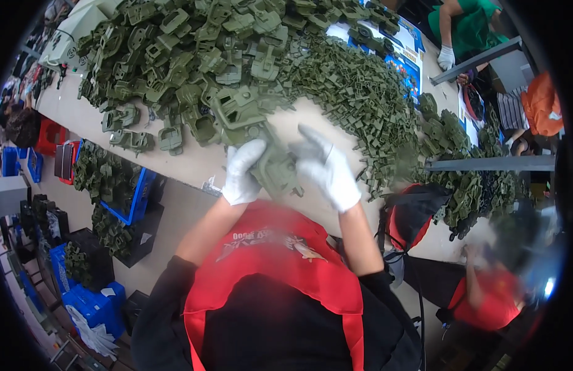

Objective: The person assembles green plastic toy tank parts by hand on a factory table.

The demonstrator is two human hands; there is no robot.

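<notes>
My left hand (242,172), in a white glove, is closed on the near left side of an olive-green plastic toy vehicle body (279,167). The part is held at the table's near edge, in front of my red apron. My right hand (328,170), also white-gloved, is beside the part's right side. Its fingers are apart and somewhat smeared by motion; whether they touch the part I cannot tell. Just beyond my hands is a large heap of similar green vehicle bodies (194,55). A spread of small green plastic pieces (348,86) covers the table to the right.
Blue printed boxes (407,68) stand at the far right. Grey metal bars (490,163) cross the right side, near a person in red (493,297) and another person's gloved hand (446,58). On the left, a blue crate (137,198) of green parts sits below table level.
</notes>
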